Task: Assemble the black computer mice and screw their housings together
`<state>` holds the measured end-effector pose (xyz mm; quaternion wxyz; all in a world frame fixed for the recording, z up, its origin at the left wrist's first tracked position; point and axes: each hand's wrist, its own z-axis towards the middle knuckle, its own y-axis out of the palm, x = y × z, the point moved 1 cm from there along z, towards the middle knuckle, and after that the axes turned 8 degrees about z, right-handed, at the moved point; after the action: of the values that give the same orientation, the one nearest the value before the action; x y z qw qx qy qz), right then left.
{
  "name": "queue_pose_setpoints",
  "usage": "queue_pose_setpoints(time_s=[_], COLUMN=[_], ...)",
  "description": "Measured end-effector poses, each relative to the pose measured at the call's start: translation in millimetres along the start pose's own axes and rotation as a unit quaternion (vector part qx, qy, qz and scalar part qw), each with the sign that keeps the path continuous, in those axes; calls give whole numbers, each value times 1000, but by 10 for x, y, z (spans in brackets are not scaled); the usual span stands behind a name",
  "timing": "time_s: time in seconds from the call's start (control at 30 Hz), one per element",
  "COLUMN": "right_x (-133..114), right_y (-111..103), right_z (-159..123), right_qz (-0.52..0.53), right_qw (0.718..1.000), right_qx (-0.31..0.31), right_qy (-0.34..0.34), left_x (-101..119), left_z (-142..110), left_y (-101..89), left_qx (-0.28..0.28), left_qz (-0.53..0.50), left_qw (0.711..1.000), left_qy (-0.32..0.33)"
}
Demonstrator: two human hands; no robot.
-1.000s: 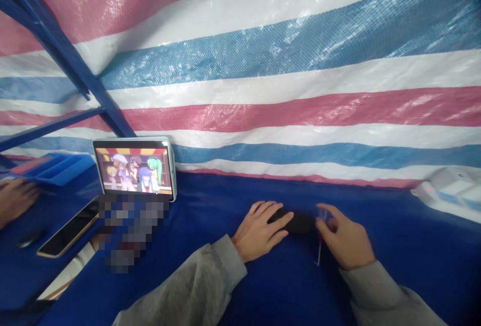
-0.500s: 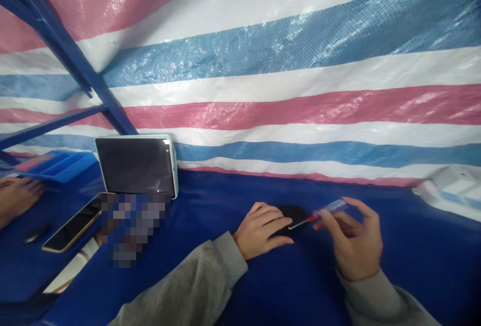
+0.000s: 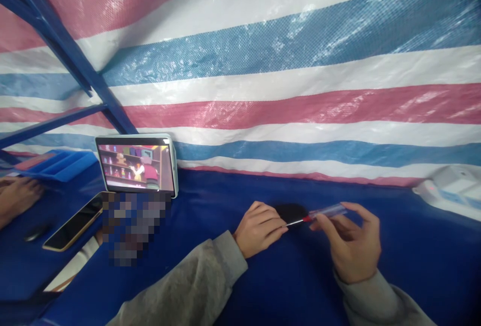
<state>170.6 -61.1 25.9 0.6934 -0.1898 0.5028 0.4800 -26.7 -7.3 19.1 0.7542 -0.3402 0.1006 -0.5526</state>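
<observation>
My right hand (image 3: 355, 241) is closed on a screwdriver (image 3: 326, 212) with a clear handle, a red collar and a thin metal shaft. The shaft points left, and its tip meets the fingertips of my left hand (image 3: 260, 228). Those left fingers are drawn together in a pinch; what lies between them is hidden. Just behind the shaft, a rounded black object (image 3: 290, 211) rests on the blue tabletop (image 3: 293, 281), partly covered by the left hand. Its kind is too dark to make out.
A tablet (image 3: 137, 166) playing a cartoon stands at the left. Near it are a phone (image 3: 77, 223), a small dark object (image 3: 36, 233), a blue compartment tray (image 3: 62, 166) and another person's hand (image 3: 18, 196). A white device (image 3: 451, 193) sits at the right. Striped sheeting (image 3: 263, 75) hangs behind.
The screwdriver has turned from pointing down to pointing left, its tip now at my left fingers. The left fingers, spread over the black object earlier, have drawn together and back from it.
</observation>
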Motion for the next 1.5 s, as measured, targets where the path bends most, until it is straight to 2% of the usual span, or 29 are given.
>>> queue_pose_setpoints(time_s=[0.37, 0.53, 0.77, 1.03, 1.23, 1.5], right_x=[-6, -15, -37, -44, -42, -11], right_y=[1, 8, 36, 46, 40, 43], right_z=[1, 19, 41, 26, -38, -82], right_qz=[3, 13, 25, 30, 22, 10], right_qw=[1000, 999, 997, 997, 998, 998], right_qx=[5, 29, 49, 45, 49, 62], right_qy=[-3, 18, 52, 52, 13, 29], left_x=[-1, 3, -23, -42, -36, -14], left_z=[-17, 0, -9, -13, -16, -8], left_y=[-25, -34, -12, 15, 14, -7], left_qx=[17, 55, 76, 83, 82, 109], left_qz=[9, -30, -86, -81, -80, -103], left_qw=[999, 997, 991, 990, 989, 984], left_qy=[-29, -48, -70, -82, -93, -96])
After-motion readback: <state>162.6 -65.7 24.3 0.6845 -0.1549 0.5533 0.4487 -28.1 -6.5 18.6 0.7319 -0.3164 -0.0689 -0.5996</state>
